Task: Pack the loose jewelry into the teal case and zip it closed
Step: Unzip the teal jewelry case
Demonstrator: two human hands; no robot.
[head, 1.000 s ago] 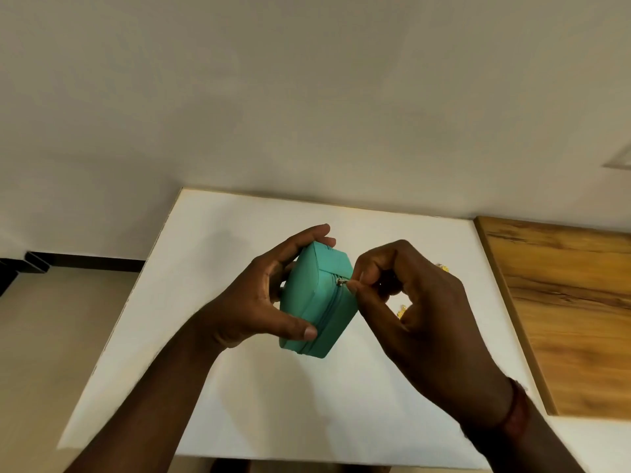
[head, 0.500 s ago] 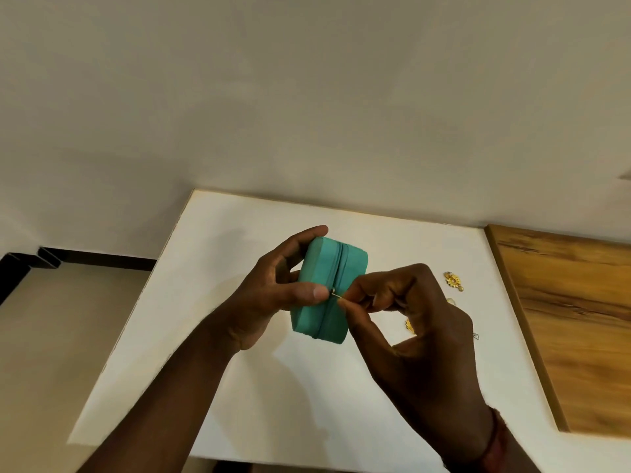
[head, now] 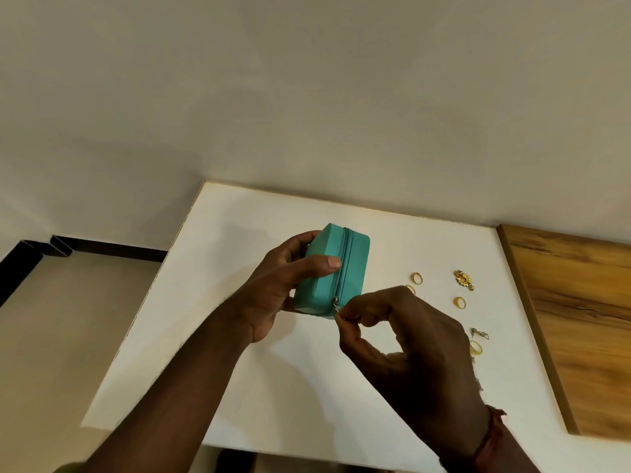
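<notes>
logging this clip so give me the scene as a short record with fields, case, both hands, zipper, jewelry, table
case: teal case, held over the white table, tilted, zipper side toward the camera
left hand: left hand grips the case, thumb across its side
right hand: right hand pinches the zipper pull at the case's near lower corner
jewelry: gold rings and a flower-shaped gold piece lie loose on the table, right of the case
beside table: wooden surface on the right
</notes>
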